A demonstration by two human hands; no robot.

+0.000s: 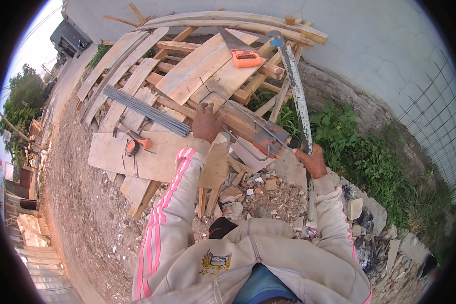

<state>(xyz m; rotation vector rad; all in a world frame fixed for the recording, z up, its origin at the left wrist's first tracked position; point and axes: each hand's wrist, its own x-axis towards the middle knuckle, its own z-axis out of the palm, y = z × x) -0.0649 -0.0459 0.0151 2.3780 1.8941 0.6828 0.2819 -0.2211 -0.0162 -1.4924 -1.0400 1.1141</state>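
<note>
A thin steel rod (pixel 249 112), bent into an open rectangular frame, lies across a thick wooden plank (pixel 244 120) on the wood pile. My left hand (pixel 206 123) is at the frame's left end, its fingers curled down onto the rod. To the right, my right hand (pixel 312 160) is closed round a long metal pipe (pixel 298 93) with peeling white paint. The pipe runs from a blue-topped far end down to the rubble near me. Close to my right thumb, the frame's right end rests by a dark plate on the plank; my fingers partly hide the pipe there.
A bundle of straight steel rods (pixel 146 110) lies left of my hand. Nearer are a hammer (pixel 130 134) and a tape measure (pixel 131 148) on a board. An orange-handled handsaw (pixel 241 50) lies farther off. Weeds (pixel 362 144), rubble (pixel 268 190) and a wall (pixel 375 45) border the pile.
</note>
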